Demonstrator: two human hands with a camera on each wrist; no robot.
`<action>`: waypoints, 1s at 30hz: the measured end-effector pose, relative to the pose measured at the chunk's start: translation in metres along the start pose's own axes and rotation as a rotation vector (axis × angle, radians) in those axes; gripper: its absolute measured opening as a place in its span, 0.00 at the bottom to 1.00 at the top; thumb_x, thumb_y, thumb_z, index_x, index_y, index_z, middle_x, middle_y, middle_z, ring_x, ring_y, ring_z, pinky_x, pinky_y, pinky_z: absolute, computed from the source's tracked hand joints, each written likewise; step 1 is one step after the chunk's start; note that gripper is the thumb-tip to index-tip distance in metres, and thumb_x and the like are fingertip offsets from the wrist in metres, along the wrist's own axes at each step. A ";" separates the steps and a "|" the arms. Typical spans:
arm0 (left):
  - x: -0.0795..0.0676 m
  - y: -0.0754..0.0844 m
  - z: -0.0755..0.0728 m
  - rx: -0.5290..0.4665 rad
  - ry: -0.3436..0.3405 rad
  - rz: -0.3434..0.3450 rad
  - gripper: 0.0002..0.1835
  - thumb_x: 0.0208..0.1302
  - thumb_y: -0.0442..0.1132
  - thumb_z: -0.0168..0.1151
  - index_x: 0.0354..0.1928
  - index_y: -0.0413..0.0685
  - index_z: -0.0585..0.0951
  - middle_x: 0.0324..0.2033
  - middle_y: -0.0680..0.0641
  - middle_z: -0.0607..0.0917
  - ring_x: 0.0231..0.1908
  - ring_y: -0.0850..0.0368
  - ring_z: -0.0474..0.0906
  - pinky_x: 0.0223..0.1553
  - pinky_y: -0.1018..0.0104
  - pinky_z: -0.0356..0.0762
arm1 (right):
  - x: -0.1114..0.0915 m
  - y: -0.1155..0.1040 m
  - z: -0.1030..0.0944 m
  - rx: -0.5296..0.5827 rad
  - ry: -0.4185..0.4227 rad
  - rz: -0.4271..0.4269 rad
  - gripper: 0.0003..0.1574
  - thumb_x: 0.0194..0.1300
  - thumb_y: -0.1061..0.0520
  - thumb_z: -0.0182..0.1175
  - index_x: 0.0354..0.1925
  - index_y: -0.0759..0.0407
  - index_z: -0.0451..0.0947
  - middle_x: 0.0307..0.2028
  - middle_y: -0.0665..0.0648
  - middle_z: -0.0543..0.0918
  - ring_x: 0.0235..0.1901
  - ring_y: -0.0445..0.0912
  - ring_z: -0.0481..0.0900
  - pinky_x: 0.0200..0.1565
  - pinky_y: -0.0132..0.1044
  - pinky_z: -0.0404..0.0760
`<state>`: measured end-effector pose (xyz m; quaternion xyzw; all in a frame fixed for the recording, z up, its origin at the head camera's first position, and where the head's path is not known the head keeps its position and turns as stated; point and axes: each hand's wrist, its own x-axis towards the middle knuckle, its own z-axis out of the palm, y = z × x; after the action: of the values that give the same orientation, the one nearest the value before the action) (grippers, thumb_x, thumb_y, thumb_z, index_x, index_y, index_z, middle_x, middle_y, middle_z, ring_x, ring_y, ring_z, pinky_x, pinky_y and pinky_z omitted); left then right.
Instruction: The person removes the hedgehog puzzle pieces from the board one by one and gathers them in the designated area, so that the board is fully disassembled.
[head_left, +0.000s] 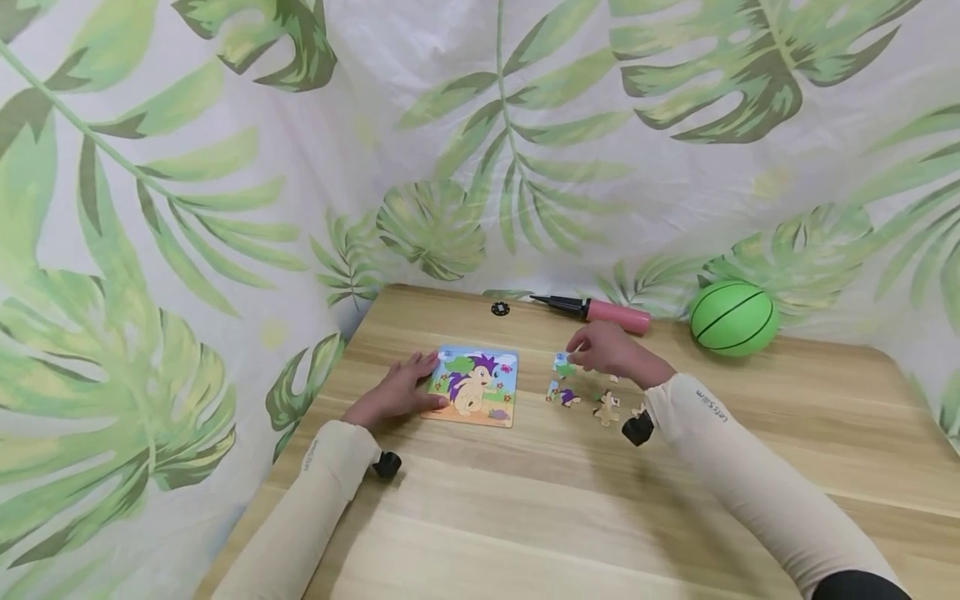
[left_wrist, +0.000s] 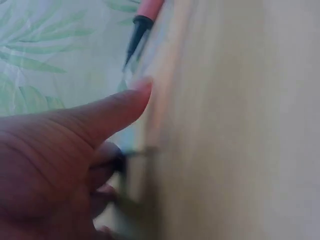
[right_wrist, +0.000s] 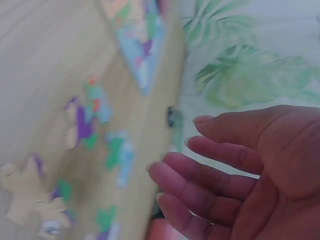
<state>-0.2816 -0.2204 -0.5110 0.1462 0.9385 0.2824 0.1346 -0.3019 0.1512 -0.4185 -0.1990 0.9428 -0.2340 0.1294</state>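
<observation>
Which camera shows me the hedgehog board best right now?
The head view: the hedgehog board shows clearly and nearly whole, the left hand covering part of its edge. The right wrist view shows a blurred, cropped part; the left wrist view, only a smeared sliver.

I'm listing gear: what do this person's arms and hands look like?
The left hand and right hand are bare. The left sleeve and right sleeve are cream, with dark lettering near the wrists. A black device sits at each wrist; black fabric shows at the right sleeve's upper end.
</observation>
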 end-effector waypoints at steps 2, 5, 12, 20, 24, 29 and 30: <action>0.005 0.011 -0.007 -0.014 0.017 0.011 0.47 0.66 0.52 0.66 0.78 0.41 0.55 0.79 0.40 0.53 0.79 0.36 0.40 0.78 0.37 0.39 | -0.001 -0.008 -0.007 0.022 0.008 -0.017 0.15 0.67 0.59 0.64 0.49 0.67 0.84 0.40 0.64 0.90 0.31 0.48 0.88 0.34 0.37 0.86; 0.013 0.033 -0.012 -0.043 0.039 0.076 0.45 0.67 0.51 0.65 0.77 0.39 0.56 0.79 0.39 0.54 0.79 0.36 0.43 0.78 0.39 0.46 | 0.002 -0.018 -0.007 -0.014 0.022 -0.071 0.13 0.68 0.58 0.64 0.46 0.64 0.85 0.38 0.61 0.90 0.30 0.43 0.87 0.36 0.37 0.85; 0.023 0.057 0.003 -0.020 0.007 0.157 0.44 0.69 0.50 0.64 0.78 0.39 0.54 0.79 0.39 0.52 0.80 0.38 0.42 0.78 0.39 0.47 | 0.020 -0.037 0.030 -0.025 -0.012 -0.168 0.14 0.68 0.59 0.62 0.50 0.62 0.85 0.45 0.59 0.90 0.43 0.49 0.87 0.50 0.43 0.86; 0.026 0.045 0.024 0.032 -0.018 0.096 0.44 0.66 0.48 0.67 0.77 0.40 0.58 0.79 0.42 0.53 0.79 0.38 0.42 0.78 0.40 0.47 | 0.033 -0.058 0.090 -0.169 -0.093 -0.258 0.23 0.67 0.59 0.65 0.60 0.61 0.80 0.56 0.60 0.85 0.57 0.54 0.83 0.62 0.47 0.80; 0.029 0.046 0.028 0.030 0.002 0.142 0.43 0.66 0.48 0.67 0.76 0.37 0.59 0.79 0.40 0.55 0.79 0.36 0.43 0.76 0.36 0.48 | 0.032 -0.066 0.102 -0.312 -0.059 -0.230 0.28 0.64 0.58 0.68 0.62 0.60 0.78 0.59 0.59 0.83 0.61 0.54 0.79 0.65 0.46 0.77; 0.025 0.043 0.031 0.020 0.003 0.112 0.43 0.66 0.47 0.67 0.75 0.37 0.59 0.79 0.41 0.54 0.79 0.36 0.42 0.77 0.37 0.47 | 0.032 -0.071 0.111 -0.375 -0.058 -0.262 0.29 0.63 0.58 0.68 0.62 0.60 0.78 0.59 0.60 0.81 0.61 0.53 0.78 0.65 0.44 0.77; 0.024 0.042 0.031 0.019 0.002 0.105 0.43 0.66 0.46 0.67 0.75 0.37 0.59 0.79 0.41 0.54 0.79 0.36 0.42 0.77 0.38 0.47 | 0.032 -0.071 0.113 -0.357 -0.065 -0.262 0.28 0.64 0.58 0.68 0.62 0.61 0.78 0.59 0.60 0.81 0.61 0.52 0.78 0.65 0.43 0.77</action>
<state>-0.2850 -0.1638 -0.5161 0.1961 0.9323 0.2805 0.1171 -0.2699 0.0356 -0.4847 -0.3470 0.9306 -0.0717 0.0912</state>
